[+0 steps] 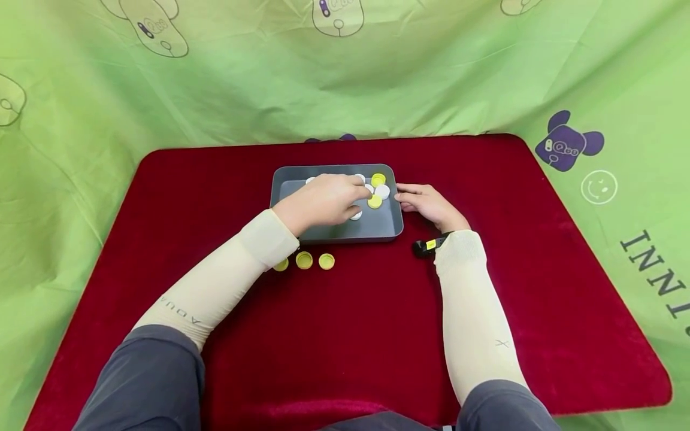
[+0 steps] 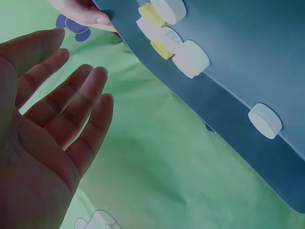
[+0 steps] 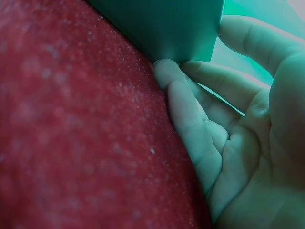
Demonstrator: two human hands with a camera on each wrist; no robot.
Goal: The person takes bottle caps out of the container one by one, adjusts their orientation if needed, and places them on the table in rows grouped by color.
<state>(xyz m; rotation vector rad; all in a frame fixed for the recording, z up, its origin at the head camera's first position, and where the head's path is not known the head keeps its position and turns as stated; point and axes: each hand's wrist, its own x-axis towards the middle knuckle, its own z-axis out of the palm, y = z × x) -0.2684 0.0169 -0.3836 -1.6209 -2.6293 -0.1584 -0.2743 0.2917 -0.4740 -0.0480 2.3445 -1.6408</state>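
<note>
A grey rectangular tray [image 1: 345, 234] rests on the red cloth with white and yellow bottle caps inside. My left hand [image 1: 330, 196] reaches over it, fingers pointing at the caps clustered near its right end. Those fingers are spread and hold nothing in the left wrist view, with a white cap [image 2: 265, 120] apart from the group. Two yellow caps [image 1: 374, 202] lie among white caps [image 1: 382, 191]. At the right side my right hand [image 1: 431, 203] holds the tray's edge, its thumb by the rim and its fingertips [image 3: 167, 72] low against the wall.
Three yellow caps [image 1: 304, 260] lie on the cloth in front of the tray, the leftmost partly behind the left sleeve. A black device [image 1: 426, 246] with a yellow label sits at the right wrist. A green curtain [image 1: 345, 84] hangs behind the red-covered table [image 1: 345, 335].
</note>
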